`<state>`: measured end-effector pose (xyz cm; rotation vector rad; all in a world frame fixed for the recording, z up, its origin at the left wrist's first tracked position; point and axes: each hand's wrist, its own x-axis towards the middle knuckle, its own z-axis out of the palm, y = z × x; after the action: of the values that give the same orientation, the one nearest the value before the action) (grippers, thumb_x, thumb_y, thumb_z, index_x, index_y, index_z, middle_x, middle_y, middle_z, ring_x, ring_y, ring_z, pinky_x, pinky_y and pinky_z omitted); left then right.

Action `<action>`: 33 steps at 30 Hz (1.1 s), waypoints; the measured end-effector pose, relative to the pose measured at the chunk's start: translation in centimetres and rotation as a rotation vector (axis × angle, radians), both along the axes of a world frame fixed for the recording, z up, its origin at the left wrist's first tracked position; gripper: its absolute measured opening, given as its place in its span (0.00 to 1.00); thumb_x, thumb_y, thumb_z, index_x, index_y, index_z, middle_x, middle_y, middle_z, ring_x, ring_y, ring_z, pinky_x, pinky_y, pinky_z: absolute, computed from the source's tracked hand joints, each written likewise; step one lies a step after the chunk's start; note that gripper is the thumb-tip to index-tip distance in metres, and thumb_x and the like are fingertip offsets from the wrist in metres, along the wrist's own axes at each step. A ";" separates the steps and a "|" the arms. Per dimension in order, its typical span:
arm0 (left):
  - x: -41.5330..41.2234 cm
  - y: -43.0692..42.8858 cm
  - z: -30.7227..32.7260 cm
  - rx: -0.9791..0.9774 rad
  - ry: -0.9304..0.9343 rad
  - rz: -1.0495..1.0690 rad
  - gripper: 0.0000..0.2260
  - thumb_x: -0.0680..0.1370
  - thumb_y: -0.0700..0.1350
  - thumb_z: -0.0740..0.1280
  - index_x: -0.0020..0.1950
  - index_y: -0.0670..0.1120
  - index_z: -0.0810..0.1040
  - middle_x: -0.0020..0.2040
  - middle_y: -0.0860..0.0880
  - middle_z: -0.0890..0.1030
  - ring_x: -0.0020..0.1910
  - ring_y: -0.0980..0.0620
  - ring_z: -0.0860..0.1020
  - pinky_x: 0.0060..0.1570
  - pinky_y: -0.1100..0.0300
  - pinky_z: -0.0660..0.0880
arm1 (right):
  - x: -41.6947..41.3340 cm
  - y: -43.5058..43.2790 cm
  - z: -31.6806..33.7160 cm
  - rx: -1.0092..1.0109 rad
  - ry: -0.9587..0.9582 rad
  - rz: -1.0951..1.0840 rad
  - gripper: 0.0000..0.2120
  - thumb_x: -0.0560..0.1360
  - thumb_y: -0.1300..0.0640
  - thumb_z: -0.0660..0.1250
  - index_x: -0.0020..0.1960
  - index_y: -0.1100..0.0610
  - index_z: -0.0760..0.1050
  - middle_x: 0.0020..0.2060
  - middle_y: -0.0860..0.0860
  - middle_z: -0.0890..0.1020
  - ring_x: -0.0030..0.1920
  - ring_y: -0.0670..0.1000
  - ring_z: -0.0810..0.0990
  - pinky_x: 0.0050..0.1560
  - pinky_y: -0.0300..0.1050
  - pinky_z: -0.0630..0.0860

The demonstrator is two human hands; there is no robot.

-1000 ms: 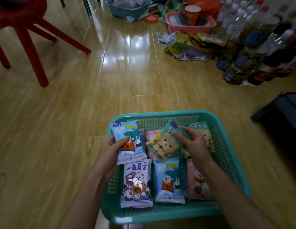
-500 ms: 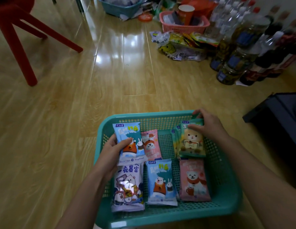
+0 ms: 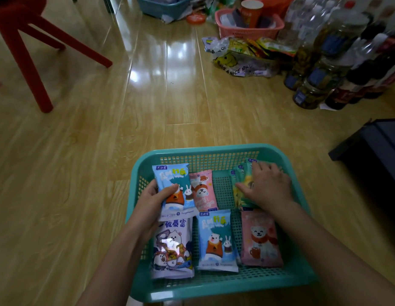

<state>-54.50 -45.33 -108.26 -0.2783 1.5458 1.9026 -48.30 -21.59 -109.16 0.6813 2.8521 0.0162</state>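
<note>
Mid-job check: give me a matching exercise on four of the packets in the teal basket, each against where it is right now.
Things:
1. farther blue plastic packet
2. green plastic packets
3. white plastic packet with cartoon bears
4. nearer pink plastic packet with a scarfed bear

Places:
A. lies flat at the near right of the teal plastic basket
B. gripped by the left hand
C. under the right hand, at the far right
D. lies flat at the near left of the basket

Pairs: 1-B, 2-C, 3-D, 4-A
</note>
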 end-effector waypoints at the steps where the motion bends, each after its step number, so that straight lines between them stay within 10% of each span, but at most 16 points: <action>1: 0.1 0.0 0.1 -0.001 0.003 -0.002 0.10 0.76 0.37 0.65 0.56 0.44 0.76 0.37 0.47 0.85 0.30 0.51 0.82 0.27 0.60 0.79 | 0.2 -0.1 0.0 -0.013 -0.004 0.002 0.32 0.76 0.39 0.56 0.72 0.58 0.60 0.68 0.54 0.69 0.67 0.54 0.68 0.58 0.49 0.72; 11: 3.8 1.3 0.8 -0.200 0.146 -0.260 0.07 0.78 0.43 0.63 0.56 0.47 0.73 0.47 0.47 0.83 0.42 0.51 0.83 0.44 0.59 0.80 | 2.0 0.5 -0.1 -0.147 -0.020 0.036 0.27 0.82 0.50 0.46 0.77 0.59 0.44 0.77 0.54 0.46 0.77 0.52 0.45 0.75 0.47 0.43; 28: 9.3 5.5 -0.6 -1.294 0.838 -0.822 0.32 0.79 0.53 0.60 0.75 0.40 0.48 0.65 0.41 0.71 0.67 0.44 0.68 0.58 0.53 0.70 | 1.6 -2.5 0.7 -0.283 0.324 0.177 0.11 0.76 0.58 0.61 0.58 0.55 0.75 0.56 0.49 0.76 0.58 0.50 0.73 0.54 0.44 0.71; 30: 9.0 5.3 -0.7 -1.343 0.884 -0.797 0.33 0.75 0.53 0.67 0.71 0.38 0.58 0.60 0.40 0.74 0.62 0.44 0.72 0.52 0.53 0.73 | 1.0 -3.4 0.0 -0.357 0.260 0.180 0.12 0.78 0.57 0.59 0.60 0.55 0.74 0.56 0.49 0.76 0.56 0.49 0.74 0.53 0.42 0.71; 33: 7.9 4.3 -0.3 -1.286 1.041 -0.770 0.25 0.51 0.54 0.80 0.40 0.44 0.77 0.32 0.47 0.77 0.31 0.50 0.77 0.26 0.59 0.72 | -0.3 -4.6 -1.5 -0.455 0.108 0.144 0.13 0.78 0.55 0.59 0.59 0.57 0.75 0.55 0.52 0.78 0.53 0.52 0.76 0.52 0.45 0.73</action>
<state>-46.59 -41.05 -108.57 0.8074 2.7835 0.1554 -48.63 -26.18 -110.62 0.3908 2.8408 -0.6417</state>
